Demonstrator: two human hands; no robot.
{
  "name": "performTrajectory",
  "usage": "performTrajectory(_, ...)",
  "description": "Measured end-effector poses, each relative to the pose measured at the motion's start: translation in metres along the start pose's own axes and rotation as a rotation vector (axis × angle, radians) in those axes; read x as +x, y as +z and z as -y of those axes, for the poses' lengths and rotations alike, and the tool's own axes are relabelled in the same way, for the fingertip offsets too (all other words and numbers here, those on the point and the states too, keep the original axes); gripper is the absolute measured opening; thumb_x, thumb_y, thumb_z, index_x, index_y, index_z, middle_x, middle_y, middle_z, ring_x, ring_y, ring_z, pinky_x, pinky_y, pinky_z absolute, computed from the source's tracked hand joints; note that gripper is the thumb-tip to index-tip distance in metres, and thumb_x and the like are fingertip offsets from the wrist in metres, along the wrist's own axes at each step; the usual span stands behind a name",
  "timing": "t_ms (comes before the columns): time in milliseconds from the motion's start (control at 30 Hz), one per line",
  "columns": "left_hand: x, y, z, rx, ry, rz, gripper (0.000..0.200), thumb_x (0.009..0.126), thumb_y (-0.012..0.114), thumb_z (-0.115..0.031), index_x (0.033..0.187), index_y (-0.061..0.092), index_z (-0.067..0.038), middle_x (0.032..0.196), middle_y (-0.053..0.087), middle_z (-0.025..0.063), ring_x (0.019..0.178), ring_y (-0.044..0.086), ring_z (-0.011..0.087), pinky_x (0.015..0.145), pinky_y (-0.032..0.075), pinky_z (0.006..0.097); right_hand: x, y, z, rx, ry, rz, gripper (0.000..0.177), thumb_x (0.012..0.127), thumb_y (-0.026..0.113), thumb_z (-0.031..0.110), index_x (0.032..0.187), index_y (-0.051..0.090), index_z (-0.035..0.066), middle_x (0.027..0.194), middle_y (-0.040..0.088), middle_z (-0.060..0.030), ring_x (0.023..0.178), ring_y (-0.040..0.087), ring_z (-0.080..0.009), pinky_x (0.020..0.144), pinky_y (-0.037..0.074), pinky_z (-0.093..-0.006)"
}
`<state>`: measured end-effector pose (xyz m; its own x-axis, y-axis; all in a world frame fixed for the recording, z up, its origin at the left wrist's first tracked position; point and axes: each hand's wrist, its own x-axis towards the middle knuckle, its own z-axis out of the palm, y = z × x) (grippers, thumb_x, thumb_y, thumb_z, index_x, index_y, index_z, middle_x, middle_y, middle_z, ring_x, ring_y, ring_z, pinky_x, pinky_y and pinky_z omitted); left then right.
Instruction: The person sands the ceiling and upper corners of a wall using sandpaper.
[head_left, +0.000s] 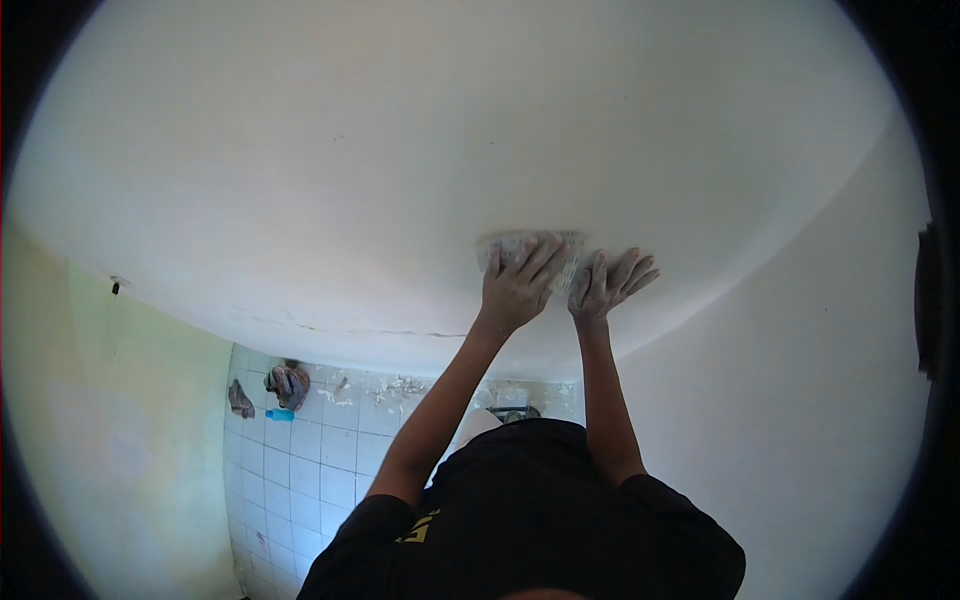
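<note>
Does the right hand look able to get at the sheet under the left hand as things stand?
Probably yes: the right hand is just beside the right edge of the sheet, with nothing visible between them. The left hand covers much of it, though, so mainly the edges look free.

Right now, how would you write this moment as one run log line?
left hand: flat on printed sheet, against wall | right hand: spread on wall, beside sheet | tiled floor: small blue object
</note>
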<state>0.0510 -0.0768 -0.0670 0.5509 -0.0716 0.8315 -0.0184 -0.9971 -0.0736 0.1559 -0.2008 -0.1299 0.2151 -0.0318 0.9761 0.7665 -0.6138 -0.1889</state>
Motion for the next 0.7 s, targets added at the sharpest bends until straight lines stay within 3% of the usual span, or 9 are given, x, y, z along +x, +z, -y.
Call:
performTrajectory(67, -0.006, 0.005, 0.001, 0.169, 0.106, 0.019, 0.07, 0.073, 0.056, -0.014, 0.142, 0.046, -0.026, 0.153, 0.034, -0.0005, 0.145, 0.02, 0.0255, 0.113, -0.001, 0.06, -0.007, -0.002, -0.009, -0.025, -0.055, 0.039, 0.04, 0.099, 0.036, 0.04, 0.132, 0.052, 0.023, 0.153, 0.023, -0.0213, 0.142, 0.009, -0.0482, 0.106, 0.003, -0.073)
performTrajectory(133, 0.04, -0.019, 0.005, 0.168, 0.068, 0.003, 0.065, 0.077, 0.054, -0.02, 0.142, 0.045, -0.028, 0.153, 0.032, -0.008, 0.145, 0.019, 0.0158, 0.115, 0.005, 0.0538, -0.008, -0.003, -0.012, -0.032, -0.051, 0.05, 0.041, 0.099, 0.035, 0.04, 0.133, 0.051, 0.023, 0.153, 0.024, -0.0206, 0.142, 0.009, -0.0478, 0.106, 0.003, -0.0729)
performTrajectory(233, 0.135, -0.087, 0.023, 0.105, -0.072, -0.168, 0.067, 0.078, 0.052, -0.017, 0.144, 0.043, -0.022, 0.154, 0.032, -0.0002, 0.145, 0.02, 0.0235, 0.114, 0.002, 0.0562, -0.008, -0.007, -0.009, -0.029, -0.049, 0.081, 0.042, 0.099, 0.033, 0.041, 0.134, 0.049, 0.024, 0.153, 0.024, -0.0196, 0.142, 0.009, -0.047, 0.107, 0.003, -0.0723)
performTrajectory(333, 0.168, -0.107, 0.034, 0.041, -0.145, -0.321, 0.067, 0.078, 0.05, -0.015, 0.144, 0.042, -0.018, 0.154, 0.031, 0.007, 0.145, 0.02, 0.0298, 0.113, 0.001, 0.0585, -0.008, -0.006, -0.013, -0.035, -0.062, 0.071, 0.043, 0.1, 0.033, 0.04, 0.136, 0.048, 0.023, 0.153, 0.023, -0.0193, 0.142, 0.009, -0.0467, 0.107, 0.004, -0.0717)
performTrajectory(367, 0.17, -0.107, 0.036, 0.043, -0.149, -0.385, 0.067, 0.078, 0.049, -0.014, 0.144, 0.042, -0.017, 0.154, 0.03, 0.0103, 0.144, 0.02, 0.0326, 0.112, 0.001, 0.0596, -0.009, -0.005, -0.014, -0.045, -0.072, 0.068, 0.043, 0.1, 0.033, 0.04, 0.136, 0.047, 0.023, 0.154, 0.023, -0.0192, 0.142, 0.009, -0.0467, 0.108, 0.004, -0.0715)
performTrajectory(500, 0.075, -0.049, 0.017, 0.069, -0.164, -0.115, 0.063, 0.08, 0.049, -0.019, 0.142, 0.045, -0.022, 0.154, 0.029, 0.0096, 0.145, 0.018, 0.0311, 0.111, -0.001, 0.0619, -0.004, -0.009, -0.008, -0.054, -0.062, 0.067, 0.043, 0.1, 0.032, 0.039, 0.137, 0.046, 0.023, 0.154, 0.022, -0.0192, 0.142, 0.009, -0.0465, 0.108, 0.004, -0.071)
performTrajectory(567, -0.001, -0.001, 0.009, 0.047, -0.071, -0.031, 0.064, 0.078, 0.052, -0.02, 0.141, 0.047, -0.026, 0.155, 0.029, 0.008, 0.147, 0.012, 0.0275, 0.111, -0.001, 0.0614, 0.004, -0.01, -0.004, -0.071, -0.088, 0.062, 0.049, 0.101, 0.028, 0.036, 0.147, 0.032, 0.021, 0.156, 0.019, -0.0168, 0.144, 0.008, -0.0436, 0.11, 0.001, -0.0663)
performTrajectory(667, 0.03, -0.02, 0.026, 0.137, -0.045, -0.072, 0.062, 0.08, 0.053, -0.022, 0.142, 0.046, -0.025, 0.155, 0.028, 0.0074, 0.147, 0.013, 0.027, 0.112, -0.001, 0.0596, 0.003, -0.008, -0.005, -0.076, -0.079, 0.058, 0.05, 0.101, 0.028, 0.035, 0.148, 0.03, 0.017, 0.156, 0.02, -0.0164, 0.143, 0.008, -0.0445, 0.11, 0.001, -0.0669)
performTrajectory(700, 0.056, -0.041, 0.034, 0.133, -0.111, -0.122, 0.06, 0.082, 0.053, -0.019, 0.141, 0.046, -0.022, 0.156, 0.026, 0.0104, 0.146, 0.012, 0.0311, 0.112, -0.001, 0.0604, 0.001, -0.009, -0.005, -0.075, -0.078, 0.071, 0.05, 0.101, 0.028, 0.035, 0.148, 0.03, 0.017, 0.156, 0.02, -0.0164, 0.143, 0.008, -0.0445, 0.11, 0.001, -0.0669)
